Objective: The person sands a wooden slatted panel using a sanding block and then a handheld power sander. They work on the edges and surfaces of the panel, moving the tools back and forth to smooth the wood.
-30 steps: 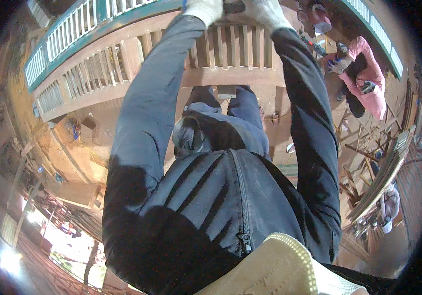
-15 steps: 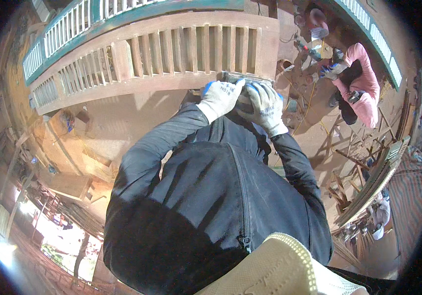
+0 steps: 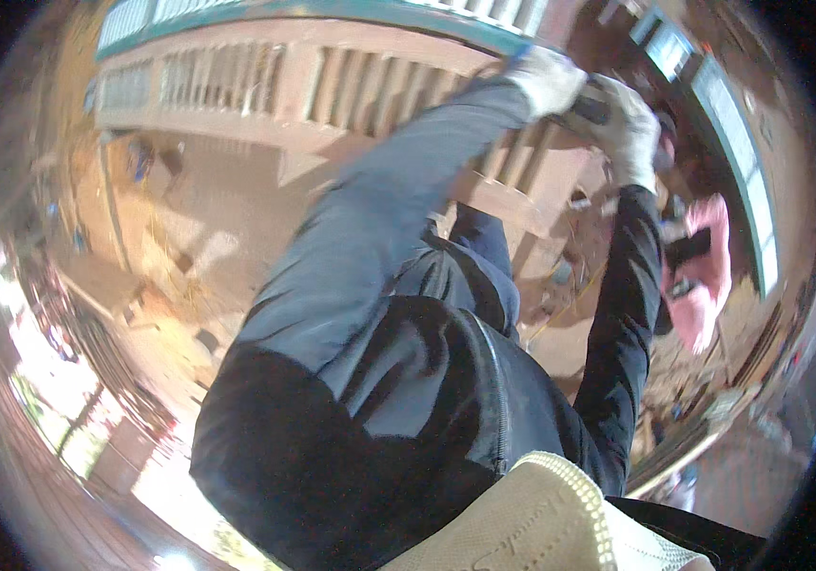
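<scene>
Head view: my gloved left hand and right hand clench a small dark, rigid-looking object, probably light; grip its ends.

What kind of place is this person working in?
Probably a woodworking shop or building site: a long wooden railing with slats, pale planks lying on the floor, and both gloved hands, left hand and right hand, raised to it.

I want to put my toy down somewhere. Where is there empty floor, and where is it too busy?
Bare floor shows below the wooden railing, left of the dark sleeve. It is crowded to the right: both gloved hands, left hand and right hand, grip a dark object at the railing, and a person in pink works amid clutter.
</scene>
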`<state>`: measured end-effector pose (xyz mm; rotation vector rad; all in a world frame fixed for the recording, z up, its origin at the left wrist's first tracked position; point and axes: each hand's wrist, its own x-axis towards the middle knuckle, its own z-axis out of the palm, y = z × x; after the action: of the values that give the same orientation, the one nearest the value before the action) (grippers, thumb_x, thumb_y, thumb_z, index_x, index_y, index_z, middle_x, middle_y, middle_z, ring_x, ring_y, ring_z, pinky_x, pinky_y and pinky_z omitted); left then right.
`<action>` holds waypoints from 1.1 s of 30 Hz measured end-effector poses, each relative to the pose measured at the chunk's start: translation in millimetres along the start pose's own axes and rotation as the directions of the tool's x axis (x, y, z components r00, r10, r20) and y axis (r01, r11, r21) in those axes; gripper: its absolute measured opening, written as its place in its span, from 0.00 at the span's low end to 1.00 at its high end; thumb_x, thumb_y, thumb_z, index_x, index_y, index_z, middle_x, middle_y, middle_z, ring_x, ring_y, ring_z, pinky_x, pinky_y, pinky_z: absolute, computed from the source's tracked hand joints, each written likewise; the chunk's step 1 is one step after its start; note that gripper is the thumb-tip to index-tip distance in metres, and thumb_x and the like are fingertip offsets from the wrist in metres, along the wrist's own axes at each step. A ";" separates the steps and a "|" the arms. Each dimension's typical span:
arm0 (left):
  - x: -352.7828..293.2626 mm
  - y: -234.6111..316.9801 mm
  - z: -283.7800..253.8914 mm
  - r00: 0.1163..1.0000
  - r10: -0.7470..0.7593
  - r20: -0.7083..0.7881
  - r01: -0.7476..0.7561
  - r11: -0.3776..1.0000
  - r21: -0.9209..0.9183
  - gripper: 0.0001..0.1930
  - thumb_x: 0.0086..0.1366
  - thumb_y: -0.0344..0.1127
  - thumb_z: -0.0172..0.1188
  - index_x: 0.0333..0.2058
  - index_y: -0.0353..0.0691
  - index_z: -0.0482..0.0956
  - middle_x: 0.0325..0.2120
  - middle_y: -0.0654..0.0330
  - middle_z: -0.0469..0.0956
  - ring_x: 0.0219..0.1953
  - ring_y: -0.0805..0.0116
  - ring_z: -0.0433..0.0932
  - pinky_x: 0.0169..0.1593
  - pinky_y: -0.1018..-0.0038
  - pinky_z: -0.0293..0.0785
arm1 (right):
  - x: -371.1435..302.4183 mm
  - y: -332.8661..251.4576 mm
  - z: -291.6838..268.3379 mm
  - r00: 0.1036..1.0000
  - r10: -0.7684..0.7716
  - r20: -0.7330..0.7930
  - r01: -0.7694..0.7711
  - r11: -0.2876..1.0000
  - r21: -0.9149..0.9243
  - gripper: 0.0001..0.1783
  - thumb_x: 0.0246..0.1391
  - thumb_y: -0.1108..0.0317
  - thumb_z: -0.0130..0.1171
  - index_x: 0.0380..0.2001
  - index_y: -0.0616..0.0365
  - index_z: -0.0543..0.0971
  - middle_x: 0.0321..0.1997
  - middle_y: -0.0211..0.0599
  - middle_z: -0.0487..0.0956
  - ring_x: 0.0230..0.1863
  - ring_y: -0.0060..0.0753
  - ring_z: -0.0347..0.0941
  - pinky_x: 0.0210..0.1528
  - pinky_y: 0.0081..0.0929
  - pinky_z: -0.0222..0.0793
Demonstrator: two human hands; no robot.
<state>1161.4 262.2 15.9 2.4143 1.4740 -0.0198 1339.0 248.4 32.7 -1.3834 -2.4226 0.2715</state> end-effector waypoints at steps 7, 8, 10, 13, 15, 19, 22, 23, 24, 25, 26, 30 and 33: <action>-42.8 -1.1 46.1 0.958 -0.183 -0.222 0.188 0.982 0.002 0.11 0.62 0.40 0.51 0.33 0.44 0.81 0.29 0.57 0.82 0.32 0.59 0.82 0.36 0.57 0.74 | -2.7 -21.4 18.9 0.985 -0.159 0.062 0.162 0.986 -0.041 0.42 0.29 0.45 0.76 0.51 0.51 0.77 0.51 0.43 0.80 0.55 0.48 0.75 0.56 0.41 0.70; -67.2 -4.4 53.8 0.966 -0.146 -0.212 0.151 0.988 0.010 0.11 0.61 0.40 0.51 0.33 0.44 0.81 0.29 0.57 0.82 0.32 0.60 0.81 0.34 0.59 0.74 | -9.6 -40.1 21.9 0.981 -0.185 0.062 0.185 0.983 0.006 0.42 0.28 0.46 0.77 0.50 0.51 0.77 0.49 0.42 0.80 0.53 0.48 0.76 0.55 0.42 0.71; -117.6 -5.1 53.7 0.981 -0.145 -0.131 0.141 0.989 -0.038 0.11 0.62 0.40 0.52 0.35 0.43 0.80 0.29 0.57 0.81 0.31 0.61 0.81 0.32 0.62 0.73 | -32.5 -82.1 27.9 0.978 -0.183 0.099 0.176 0.981 0.077 0.42 0.25 0.49 0.78 0.49 0.51 0.78 0.47 0.42 0.81 0.50 0.49 0.77 0.53 0.43 0.72; -205.3 -9.1 69.8 0.928 -0.230 -0.293 0.195 0.970 -0.142 0.11 0.63 0.38 0.50 0.37 0.42 0.79 0.26 0.59 0.80 0.29 0.63 0.81 0.28 0.64 0.71 | -54.7 -157.8 34.0 0.950 -0.196 0.243 0.151 0.970 0.191 0.41 0.26 0.51 0.78 0.49 0.50 0.77 0.46 0.41 0.81 0.47 0.48 0.78 0.51 0.43 0.72; -251.7 -22.1 74.6 0.958 -0.277 -0.079 0.241 0.920 -0.309 0.10 0.64 0.37 0.49 0.36 0.42 0.79 0.24 0.60 0.79 0.27 0.62 0.81 0.28 0.63 0.71 | -71.0 -198.9 51.4 0.949 -0.224 0.220 0.179 0.962 0.206 0.38 0.29 0.52 0.77 0.48 0.51 0.77 0.47 0.40 0.80 0.49 0.47 0.76 0.53 0.43 0.71; -317.3 -71.5 38.5 0.951 -0.306 0.051 0.310 0.939 -0.149 0.08 0.60 0.38 0.53 0.30 0.44 0.79 0.24 0.60 0.80 0.26 0.63 0.81 0.26 0.62 0.72 | -58.6 -264.3 80.4 0.940 -0.294 0.173 0.260 0.946 0.192 0.41 0.33 0.45 0.72 0.51 0.55 0.74 0.51 0.41 0.78 0.52 0.48 0.74 0.57 0.46 0.68; -336.5 -126.1 60.0 0.931 -0.322 -0.175 0.301 0.944 -0.137 0.08 0.57 0.39 0.54 0.28 0.42 0.78 0.24 0.58 0.80 0.28 0.60 0.80 0.32 0.64 0.73 | -2.9 -292.7 106.0 0.879 -0.431 0.205 0.391 0.896 0.211 0.42 0.33 0.45 0.73 0.51 0.54 0.74 0.50 0.40 0.78 0.52 0.48 0.74 0.57 0.46 0.68; -336.5 -147.3 59.0 0.911 -0.340 -0.233 0.308 0.937 -0.161 0.08 0.57 0.38 0.54 0.28 0.42 0.78 0.24 0.58 0.80 0.30 0.60 0.80 0.33 0.64 0.73 | 15.1 -297.0 120.6 0.873 -0.448 0.194 0.413 0.890 0.195 0.43 0.30 0.43 0.74 0.51 0.54 0.74 0.50 0.39 0.78 0.52 0.48 0.74 0.56 0.47 0.68; -332.8 -168.9 54.7 0.892 -0.367 -0.263 0.336 0.929 -0.155 0.08 0.56 0.38 0.54 0.28 0.41 0.78 0.24 0.58 0.80 0.31 0.59 0.80 0.35 0.64 0.73 | 35.2 -302.8 132.2 0.876 -0.451 0.172 0.423 0.889 0.176 0.43 0.30 0.43 0.74 0.50 0.54 0.74 0.49 0.39 0.78 0.50 0.48 0.74 0.54 0.47 0.69; -325.8 -191.5 47.5 0.871 -0.394 -0.295 0.366 0.919 -0.146 0.09 0.56 0.38 0.54 0.28 0.41 0.78 0.25 0.57 0.80 0.32 0.59 0.80 0.36 0.65 0.73 | 57.8 -307.8 142.1 0.877 -0.457 0.147 0.435 0.887 0.158 0.44 0.29 0.42 0.74 0.50 0.54 0.75 0.48 0.38 0.79 0.48 0.48 0.75 0.52 0.46 0.70; -319.9 -213.3 39.1 0.852 -0.415 -0.320 0.375 0.909 -0.180 0.09 0.56 0.39 0.54 0.28 0.41 0.79 0.25 0.57 0.80 0.31 0.59 0.80 0.35 0.64 0.73 | 80.9 -309.4 151.7 0.863 -0.493 0.112 0.478 0.868 0.135 0.44 0.28 0.42 0.75 0.49 0.53 0.75 0.47 0.38 0.79 0.47 0.46 0.76 0.49 0.45 0.70; -285.4 -288.6 19.7 0.779 -0.487 -0.394 0.435 0.873 -0.220 0.08 0.56 0.40 0.55 0.28 0.46 0.80 0.26 0.58 0.81 0.29 0.58 0.81 0.32 0.60 0.74 | 176.6 -327.7 165.2 0.838 -0.442 0.319 0.430 0.896 0.113 0.44 0.29 0.39 0.74 0.50 0.50 0.76 0.44 0.39 0.79 0.48 0.45 0.75 0.48 0.44 0.70; -261.0 -315.4 -8.0 0.739 -0.611 -0.286 0.554 0.791 -0.260 0.07 0.56 0.39 0.56 0.30 0.49 0.82 0.28 0.58 0.82 0.31 0.59 0.82 0.30 0.59 0.75 | 221.2 -327.9 173.9 0.840 -0.422 0.341 0.447 0.894 0.007 0.45 0.29 0.37 0.72 0.51 0.49 0.76 0.48 0.41 0.78 0.52 0.48 0.73 0.53 0.46 0.68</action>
<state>763.2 171.4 -12.3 1.7885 2.2574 0.4030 907.8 272.4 21.9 -0.8154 -2.9725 0.3238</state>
